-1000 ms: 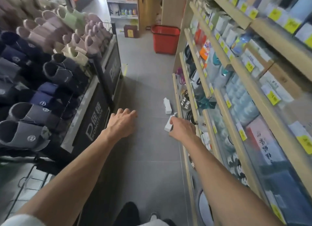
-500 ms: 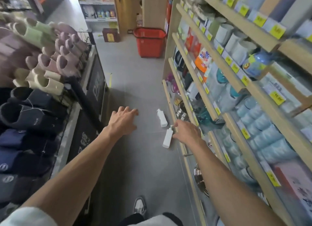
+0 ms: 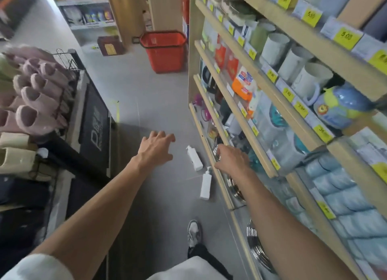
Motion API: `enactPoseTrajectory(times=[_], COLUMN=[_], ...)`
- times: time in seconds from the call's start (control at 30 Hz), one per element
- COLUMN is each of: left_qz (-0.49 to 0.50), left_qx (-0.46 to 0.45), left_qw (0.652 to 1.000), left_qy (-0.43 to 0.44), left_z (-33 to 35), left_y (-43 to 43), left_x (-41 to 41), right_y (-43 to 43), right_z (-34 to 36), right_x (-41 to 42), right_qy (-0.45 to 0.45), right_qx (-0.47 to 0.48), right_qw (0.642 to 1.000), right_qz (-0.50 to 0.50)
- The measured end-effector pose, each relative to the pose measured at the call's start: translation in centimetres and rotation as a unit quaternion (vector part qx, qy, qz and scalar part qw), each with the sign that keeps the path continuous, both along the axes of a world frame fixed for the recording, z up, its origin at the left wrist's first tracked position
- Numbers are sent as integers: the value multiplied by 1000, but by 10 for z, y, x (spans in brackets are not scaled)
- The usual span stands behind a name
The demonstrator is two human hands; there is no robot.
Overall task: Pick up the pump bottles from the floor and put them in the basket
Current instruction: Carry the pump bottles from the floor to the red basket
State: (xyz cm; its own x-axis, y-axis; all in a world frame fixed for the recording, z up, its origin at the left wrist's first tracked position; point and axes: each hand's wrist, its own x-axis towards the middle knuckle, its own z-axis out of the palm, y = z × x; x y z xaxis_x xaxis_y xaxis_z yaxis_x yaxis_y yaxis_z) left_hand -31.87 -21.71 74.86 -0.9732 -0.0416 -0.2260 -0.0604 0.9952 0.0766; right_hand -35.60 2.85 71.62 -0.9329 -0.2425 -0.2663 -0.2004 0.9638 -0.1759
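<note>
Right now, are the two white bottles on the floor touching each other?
Apart. The head view shows a strip of grey floor between the farther bottle and the pump top of the nearer bottle.

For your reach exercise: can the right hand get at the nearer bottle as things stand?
Probably yes: the right hand is empty, next to the nearer bottle, with only bare floor between them.

Bottles [image 3: 194, 158] before distant basket [image 3: 165, 51]

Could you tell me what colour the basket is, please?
Red basket, seen in the head view.
</note>
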Motion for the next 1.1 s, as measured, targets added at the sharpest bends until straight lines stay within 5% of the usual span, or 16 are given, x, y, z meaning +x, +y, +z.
enactPoseTrajectory(times=[0.6, 1.1], left_qz=[-11, -124], left_qx=[-7, 0], left_qw=[1000, 992], left_qy=[-14, -9], left_z=[-7, -62], left_y=[-85, -150], left_x=[-204, -326], right_y=[-88, -158], right_z=[3, -43], right_x=[-208, -277], right_qy=[-17, -8], right_qx=[-2, 2], right_qw=[1000, 997], right_qz=[15, -77])
